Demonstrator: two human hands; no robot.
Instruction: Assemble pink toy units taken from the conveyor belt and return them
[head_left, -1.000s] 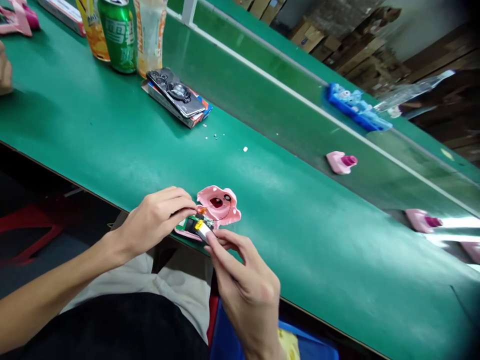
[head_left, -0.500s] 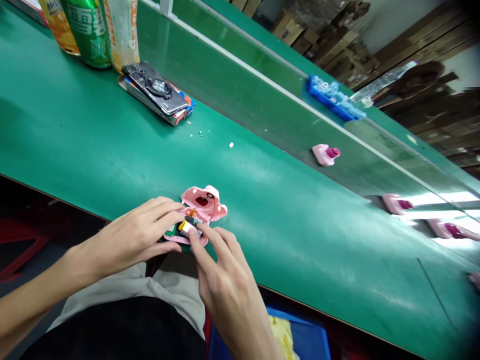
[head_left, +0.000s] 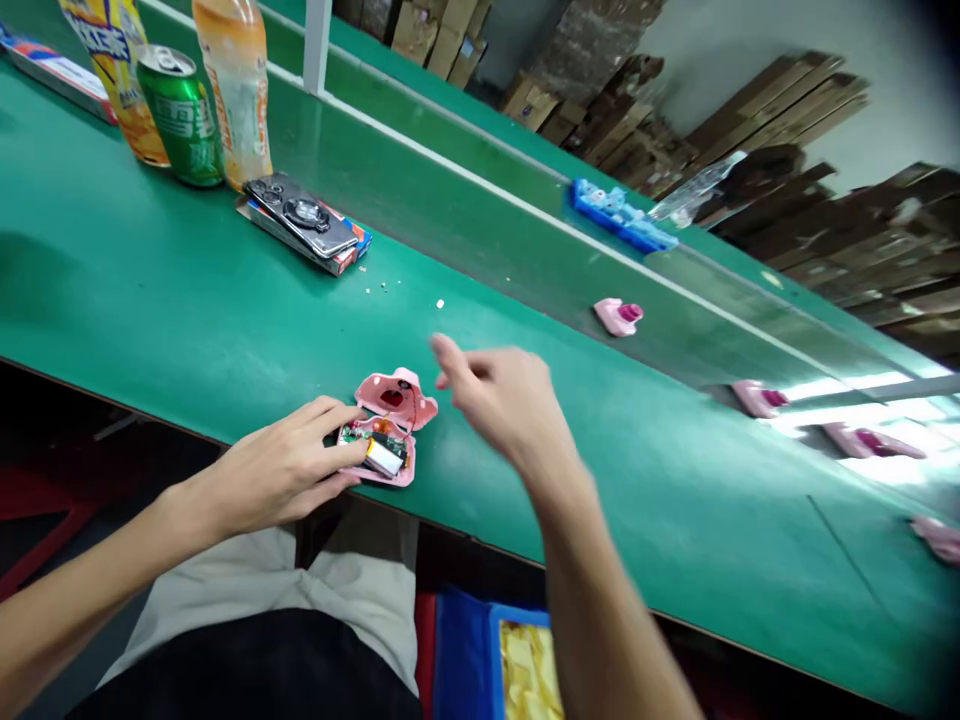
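Note:
An opened pink plastic shell (head_left: pixel 407 472) lies near the front edge of the green table. Inside its lower half are a circuit board and a silver battery (head_left: pixel 385 457) with a yellow end. The upper half (head_left: pixel 397 396) is folded back, with thin wires running down to the lower one. My left hand (head_left: pixel 289 465) grips the left side of the shell, fingertips on its rim and by the board. Raised over the table to the right of the shell, my right hand (head_left: pixel 506 400) has its fingers curled and is blurred; whether something small is in it is hidden.
At the back left stand a yellow drink carton (head_left: pixel 112 75), a green can (head_left: pixel 180 125) and an orange bottle (head_left: pixel 236 95). A phone (head_left: pixel 304 215) lies on a box. Pink parts (head_left: pixel 619 316) sit on the belt; beyond is a blue tray (head_left: pixel 622 225).
My right hand has let go of the battery and moved up and right, away from the shell. My left hand stays at the shell. The view has shifted slightly.

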